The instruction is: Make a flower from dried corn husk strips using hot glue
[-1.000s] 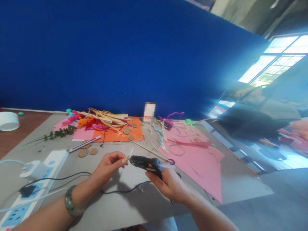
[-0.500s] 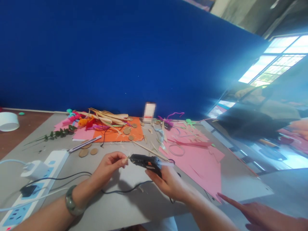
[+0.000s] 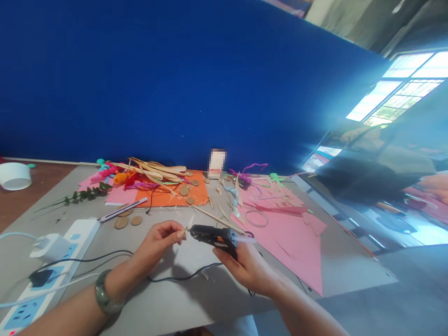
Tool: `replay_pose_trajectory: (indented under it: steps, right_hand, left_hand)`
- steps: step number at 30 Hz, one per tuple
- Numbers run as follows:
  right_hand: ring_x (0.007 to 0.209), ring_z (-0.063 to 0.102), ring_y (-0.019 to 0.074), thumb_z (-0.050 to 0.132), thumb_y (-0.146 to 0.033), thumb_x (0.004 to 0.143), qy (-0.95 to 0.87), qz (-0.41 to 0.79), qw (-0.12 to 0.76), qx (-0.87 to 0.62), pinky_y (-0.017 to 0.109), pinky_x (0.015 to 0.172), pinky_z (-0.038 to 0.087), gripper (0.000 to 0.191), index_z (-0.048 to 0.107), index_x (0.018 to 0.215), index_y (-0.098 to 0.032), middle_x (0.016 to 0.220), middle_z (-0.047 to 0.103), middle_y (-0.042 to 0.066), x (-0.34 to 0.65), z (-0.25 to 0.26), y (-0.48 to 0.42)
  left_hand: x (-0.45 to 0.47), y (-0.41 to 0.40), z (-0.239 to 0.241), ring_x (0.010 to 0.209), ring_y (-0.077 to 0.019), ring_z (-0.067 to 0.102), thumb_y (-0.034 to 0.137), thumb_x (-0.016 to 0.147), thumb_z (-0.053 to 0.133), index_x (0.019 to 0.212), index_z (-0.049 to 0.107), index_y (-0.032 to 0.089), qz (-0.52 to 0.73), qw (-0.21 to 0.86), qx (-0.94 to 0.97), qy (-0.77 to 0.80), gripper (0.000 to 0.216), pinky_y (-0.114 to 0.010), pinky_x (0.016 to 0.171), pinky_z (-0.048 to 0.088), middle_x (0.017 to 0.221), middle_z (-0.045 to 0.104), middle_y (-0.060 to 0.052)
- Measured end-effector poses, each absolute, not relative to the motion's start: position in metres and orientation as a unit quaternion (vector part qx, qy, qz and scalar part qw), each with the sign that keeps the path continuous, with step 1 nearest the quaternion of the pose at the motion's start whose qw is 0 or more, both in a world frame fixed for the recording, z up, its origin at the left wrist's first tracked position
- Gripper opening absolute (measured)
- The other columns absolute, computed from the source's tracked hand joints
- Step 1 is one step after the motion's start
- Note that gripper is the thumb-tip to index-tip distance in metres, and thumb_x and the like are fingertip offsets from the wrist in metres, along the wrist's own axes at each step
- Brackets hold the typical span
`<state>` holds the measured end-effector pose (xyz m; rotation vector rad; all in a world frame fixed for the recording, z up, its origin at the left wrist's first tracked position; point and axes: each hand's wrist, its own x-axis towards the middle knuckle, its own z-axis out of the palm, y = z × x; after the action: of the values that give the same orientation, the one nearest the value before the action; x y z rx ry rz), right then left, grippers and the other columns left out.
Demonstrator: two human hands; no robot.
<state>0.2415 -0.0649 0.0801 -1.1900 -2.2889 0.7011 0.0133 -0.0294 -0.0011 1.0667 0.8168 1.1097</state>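
Note:
My right hand (image 3: 241, 268) is wrapped round the handle of a black hot glue gun (image 3: 212, 234), a clear glue stick (image 3: 247, 238) poking from its back end. The gun's nozzle points left at the fingertips of my left hand (image 3: 167, 238). Those fingers are pinched on a small straw-coloured piece (image 3: 185, 230), too small to name exactly; the nozzle is at or very near it, and I cannot tell if they touch. A black cord (image 3: 182, 279) runs on the table below both hands.
A white power strip (image 3: 82, 231) with plugs lies at the left. Behind my hands are wooden discs (image 3: 136, 220), a utility knife (image 3: 124, 209), orange card (image 3: 168, 198), dried husk strips (image 3: 157, 169) and a leafy sprig (image 3: 86, 193). Pink paper (image 3: 290, 242) covers the right side. A blue partition (image 3: 192, 84) stands behind.
The glue gun and my right hand have shifted slightly right. My left hand has stayed put. Another person's pointing hand at the lower right has gone out of view.

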Motion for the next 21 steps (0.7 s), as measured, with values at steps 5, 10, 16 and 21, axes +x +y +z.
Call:
replay_pose_trajectory:
  steps: [5, 10, 16, 21]
  right_hand:
    - [0.059, 0.048, 0.0127, 0.044, -0.026, 0.094, -0.837, 0.258, 0.219, -0.430, 0.025, 0.061, 0.042, 0.018, 0.057, 0.088, -0.015, 0.064, 0.052, -0.001, 0.2398, 0.0767, -0.0642]
    - [0.062, 0.049, 0.0133, 0.044, -0.027, 0.095, -0.834, 0.266, 0.228, -0.426, 0.025, 0.063, 0.043, 0.019, 0.056, 0.086, -0.016, 0.063, 0.050, -0.002, 0.2391, 0.0777, -0.0638]
    - [0.066, 0.052, 0.0153, 0.042, -0.029, 0.095, -0.830, 0.271, 0.219, -0.434, 0.027, 0.065, 0.044, 0.021, 0.059, 0.096, -0.016, 0.067, 0.054, 0.001, 0.2397, 0.0775, -0.0643]
    - [0.066, 0.053, 0.0155, 0.045, -0.030, 0.094, -0.826, 0.274, 0.232, -0.435, 0.027, 0.064, 0.046, 0.023, 0.060, 0.103, -0.015, 0.073, 0.060, 0.003, 0.2408, 0.0809, -0.0631]
  left_hand:
    - [0.0137, -0.0279, -0.0019, 0.062, -0.0114, 0.051, 0.031, 0.072, 0.074, 0.072, 0.069, 0.016, 0.492, 0.644, 0.468, 0.353, 0.016, -0.022, 0.063, 0.040, 0.064, 0.063, -0.001]
    - [0.0142, -0.0277, -0.0011, 0.063, -0.0116, 0.051, 0.032, 0.072, 0.075, 0.072, 0.069, 0.017, 0.492, 0.643, 0.472, 0.351, 0.016, -0.022, 0.063, 0.039, 0.065, 0.063, -0.001]
    - [0.0132, -0.0298, 0.0007, 0.062, -0.0122, 0.050, 0.034, 0.071, 0.075, 0.071, 0.069, 0.016, 0.488, 0.640, 0.473, 0.359, 0.019, -0.023, 0.063, 0.039, 0.065, 0.062, -0.001]
    - [0.0134, -0.0290, 0.0008, 0.063, -0.0127, 0.051, 0.034, 0.071, 0.075, 0.071, 0.069, 0.016, 0.486, 0.637, 0.476, 0.363, 0.018, -0.024, 0.063, 0.039, 0.064, 0.063, -0.001]
